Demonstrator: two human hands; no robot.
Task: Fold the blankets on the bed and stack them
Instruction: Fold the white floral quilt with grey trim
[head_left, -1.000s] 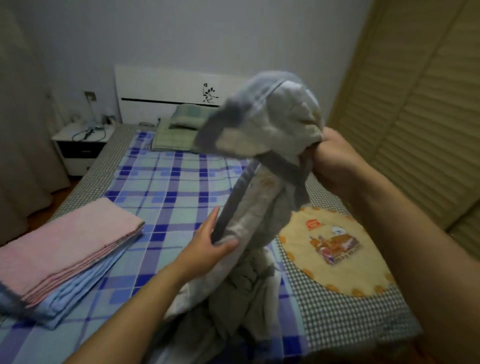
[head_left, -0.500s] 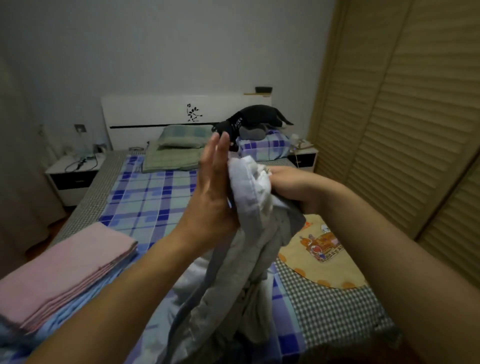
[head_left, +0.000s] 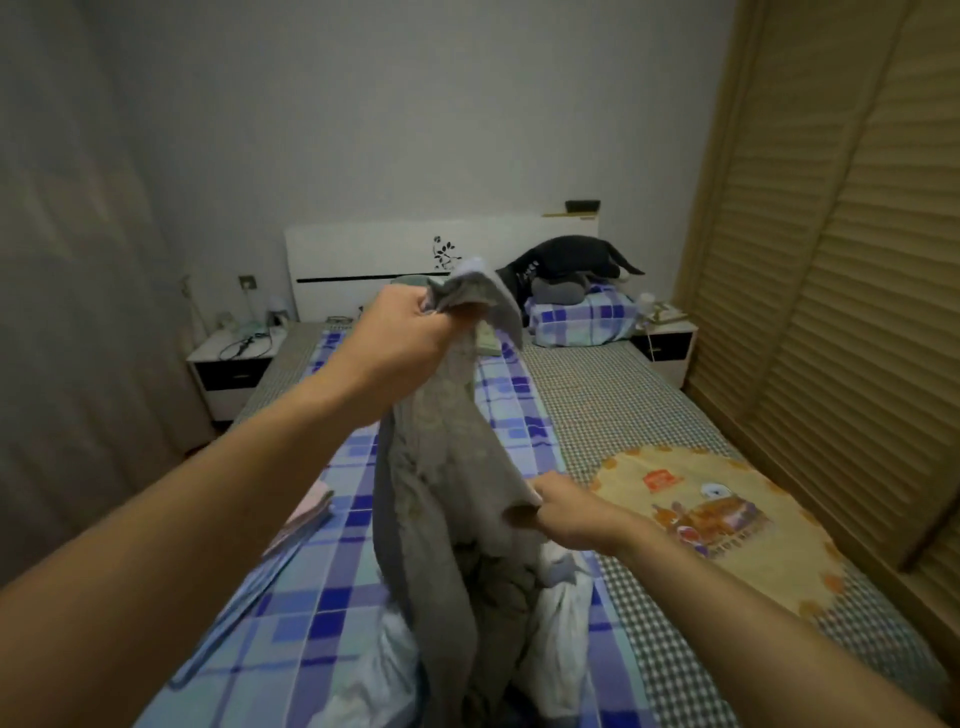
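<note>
1. Blanket (head_left: 447, 519) is hanging over the bed (head_left: 613, 410), its lower part bunching on the plaid sheet (head_left: 311, 618).
2. Right hand (head_left: 569, 514) is pinching a lower edge in a narrow grip.
3. Left hand (head_left: 400, 343) is gripping the top corner, holding it high.
4. Folded stack (head_left: 306, 512) is lying left, partly hidden.

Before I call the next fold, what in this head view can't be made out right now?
- Folded stack: mostly hidden behind the left forearm; only a pink and blue corner shows, so how many blankets it holds is unclear.
- Grey blanket: its lower end runs off the bottom edge; its full size is unknown.
- Corner in the left hand and edge in the right hand: covered by fingers.
- Items on the left nightstand: too small and dim.
</note>
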